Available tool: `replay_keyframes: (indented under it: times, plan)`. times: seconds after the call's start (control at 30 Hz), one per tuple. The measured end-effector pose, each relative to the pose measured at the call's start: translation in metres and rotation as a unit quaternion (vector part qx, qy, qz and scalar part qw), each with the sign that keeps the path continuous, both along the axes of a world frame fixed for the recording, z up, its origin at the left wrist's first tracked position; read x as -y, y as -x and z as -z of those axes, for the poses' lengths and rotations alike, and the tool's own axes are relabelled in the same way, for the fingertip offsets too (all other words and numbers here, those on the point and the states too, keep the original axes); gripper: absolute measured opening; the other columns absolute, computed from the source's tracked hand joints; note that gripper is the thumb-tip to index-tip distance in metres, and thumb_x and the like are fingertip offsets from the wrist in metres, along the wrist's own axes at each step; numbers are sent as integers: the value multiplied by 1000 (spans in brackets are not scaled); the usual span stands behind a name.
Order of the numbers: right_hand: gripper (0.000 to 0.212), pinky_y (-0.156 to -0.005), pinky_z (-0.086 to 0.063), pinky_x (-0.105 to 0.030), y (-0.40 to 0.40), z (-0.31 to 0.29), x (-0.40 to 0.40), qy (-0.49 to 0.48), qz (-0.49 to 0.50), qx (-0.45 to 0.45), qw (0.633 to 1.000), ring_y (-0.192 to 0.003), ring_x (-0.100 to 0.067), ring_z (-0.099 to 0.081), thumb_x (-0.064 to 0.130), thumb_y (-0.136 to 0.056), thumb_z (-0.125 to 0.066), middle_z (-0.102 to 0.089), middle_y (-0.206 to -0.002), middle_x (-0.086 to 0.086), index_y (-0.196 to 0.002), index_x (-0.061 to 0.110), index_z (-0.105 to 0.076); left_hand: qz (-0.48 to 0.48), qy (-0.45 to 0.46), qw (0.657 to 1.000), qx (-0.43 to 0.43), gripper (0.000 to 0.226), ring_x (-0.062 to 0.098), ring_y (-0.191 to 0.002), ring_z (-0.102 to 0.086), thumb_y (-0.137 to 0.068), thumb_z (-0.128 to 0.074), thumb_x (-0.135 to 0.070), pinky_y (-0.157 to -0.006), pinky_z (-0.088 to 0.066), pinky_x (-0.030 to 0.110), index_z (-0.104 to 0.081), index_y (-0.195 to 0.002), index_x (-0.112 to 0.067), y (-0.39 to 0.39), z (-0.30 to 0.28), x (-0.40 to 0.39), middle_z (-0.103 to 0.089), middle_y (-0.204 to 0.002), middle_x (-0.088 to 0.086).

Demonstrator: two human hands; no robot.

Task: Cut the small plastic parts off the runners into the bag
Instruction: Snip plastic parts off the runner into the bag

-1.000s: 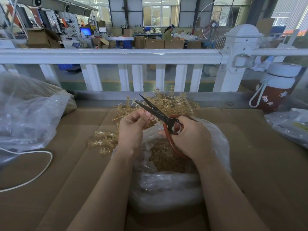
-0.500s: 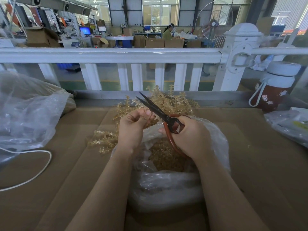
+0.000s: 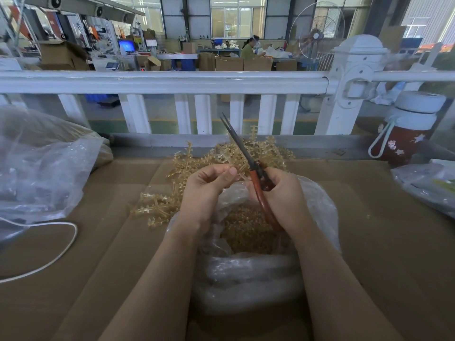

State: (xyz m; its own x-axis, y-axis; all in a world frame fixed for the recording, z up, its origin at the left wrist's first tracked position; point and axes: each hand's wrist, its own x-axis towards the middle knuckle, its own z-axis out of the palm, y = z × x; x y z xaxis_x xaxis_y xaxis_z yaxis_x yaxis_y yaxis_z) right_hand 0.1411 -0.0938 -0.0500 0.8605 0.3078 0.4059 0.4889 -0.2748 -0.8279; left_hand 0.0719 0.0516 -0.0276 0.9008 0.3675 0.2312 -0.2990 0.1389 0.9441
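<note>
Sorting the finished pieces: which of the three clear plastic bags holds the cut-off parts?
The open bag directly under both hands, filled with tan parts. The left bag and right bag lie aside.

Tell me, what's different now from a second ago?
The scissors have closed and swung more upright, blades pointing away, where earlier they gaped open, pointing up-left. The right hand still grips their red handles; the left hand still pinches a runner over the bag.
</note>
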Motion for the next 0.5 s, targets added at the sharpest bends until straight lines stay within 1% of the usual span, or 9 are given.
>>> replay_keyframes:
  times: [0.07, 0.1, 0.17, 0.3, 0.37, 0.43, 0.5]
  plan:
    - [15, -57, -47, -10, 1, -1, 0, 18, 7, 4, 1000, -72, 4, -66, 29, -89, -76, -69, -75, 26, -79, 34, -67, -12, -18, 1000, -7, 10, 0, -56, -61, -90, -67, -6, -53, -47, 11, -68, -80, -7, -1, 1, -1, -67, -64, -6]
    - [15, -59, -49, -14, 1, 0, 0, 21, 12, 7, 1000, -72, 4, -66, 30, -89, -76, -69, -75, 26, -79, 35, -67, -21, -33, 999, -12, 13, 0, -56, -60, -90, -67, -7, -54, -46, 10, -69, -78, -9, -2, 2, -2, -67, -63, -5]
    - [15, -62, -51, -20, 2, -1, -1, 22, 17, 10, 1000, -72, 4, -66, 30, -88, -76, -69, -75, 25, -78, 36, -66, -38, -61, 997, -23, 14, 1, -60, -59, -91, -67, -8, -58, -46, 10, -70, -77, -11, -3, 3, -2, -66, -66, -4]
    - [16, -60, -54, -26, 3, -2, 1, 29, 24, 18, 999, -68, 1, -66, 32, -86, -78, -69, -72, 23, -76, 37, -66, -44, -107, 993, -35, 18, 3, -65, -57, -91, -68, -10, -64, -46, 12, -68, -74, -16, -4, 5, -3, -66, -69, -3]
    - [16, -58, -54, -26, 3, -2, 2, 32, 25, 22, 999, -65, 0, -65, 35, -84, -78, -69, -70, 22, -74, 37, -66, -34, -115, 992, -29, 20, 3, -66, -57, -91, -67, -11, -65, -47, 12, -67, -72, -17, -2, 4, -4, -66, -68, -5]
    - [17, -56, -50, -22, 3, -2, 2, 35, 24, 28, 999, -64, 0, -65, 37, -82, -78, -68, -68, 22, -73, 37, -65, -29, -110, 993, -21, 21, 3, -66, -57, -91, -68, -13, -66, -46, 12, -67, -71, -18, -1, 3, -4, -66, -67, -5]
    - [15, -58, -51, -23, 3, -2, 1, 44, 23, 30, 998, -65, 0, -65, 37, -84, -78, -68, -70, 22, -75, 37, -65, -36, -114, 993, -21, 21, 3, -66, -57, -91, -69, -15, -65, -47, 13, -68, -71, -18, -1, 3, -4, -66, -67, -5]
